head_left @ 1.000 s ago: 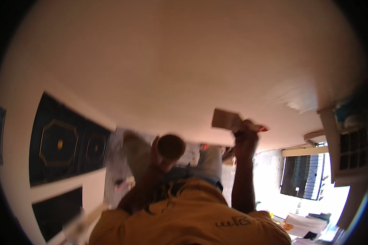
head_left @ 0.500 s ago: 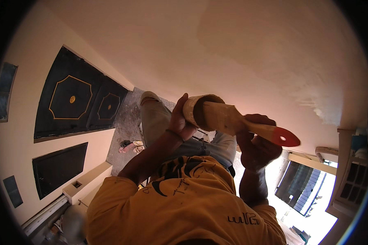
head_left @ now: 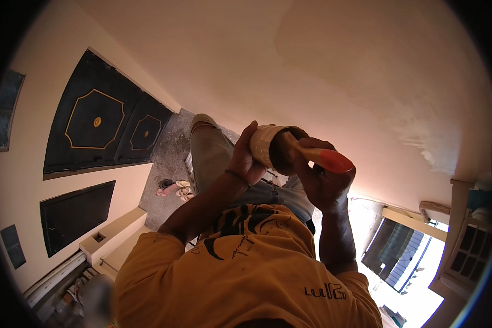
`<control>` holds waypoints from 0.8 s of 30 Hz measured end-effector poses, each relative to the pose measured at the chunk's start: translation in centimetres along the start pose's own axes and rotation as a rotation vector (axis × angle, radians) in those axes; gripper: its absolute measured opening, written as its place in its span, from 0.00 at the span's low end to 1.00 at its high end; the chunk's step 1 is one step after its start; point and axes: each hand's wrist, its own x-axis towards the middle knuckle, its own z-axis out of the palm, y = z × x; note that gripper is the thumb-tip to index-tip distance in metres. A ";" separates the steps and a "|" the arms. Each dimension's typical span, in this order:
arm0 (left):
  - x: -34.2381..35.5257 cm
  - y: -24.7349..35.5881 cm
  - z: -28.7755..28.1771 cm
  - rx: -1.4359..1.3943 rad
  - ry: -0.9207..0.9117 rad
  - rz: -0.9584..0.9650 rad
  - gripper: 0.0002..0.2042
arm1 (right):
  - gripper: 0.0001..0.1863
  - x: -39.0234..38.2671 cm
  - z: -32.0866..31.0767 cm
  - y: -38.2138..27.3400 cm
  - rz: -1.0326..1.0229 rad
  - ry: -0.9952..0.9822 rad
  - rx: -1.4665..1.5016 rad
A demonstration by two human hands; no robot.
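Tight squeeze at the cylindrical pot point(head_left: 261, 143) from where I'm sitting: the paintbrush point(head_left: 333, 160) pokes into its mouth and the right hand point(head_left: 327, 187) crowds the rim, so I see no easy way in from the right. The left hand point(head_left: 247, 159) blocks the left side. Nearer me, there's a pocket between the forearms point(head_left: 336, 240), over the shirt point(head_left: 246, 268). Left of them it's open air toward the dark door point(head_left: 87, 123), above some footwear point(head_left: 183, 191). The wall point(head_left: 213, 65) closes off the far side; can't judge that gap.

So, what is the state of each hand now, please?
Left hand: holding the round tub by its side.
Right hand: closed on the red-tipped brush, its far end inside the tub.
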 end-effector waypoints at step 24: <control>0.8 0.2 -1.7 0.007 0.060 -0.010 0.28 | 0.13 -1.5 -2.7 2.6 0.265 0.410 0.185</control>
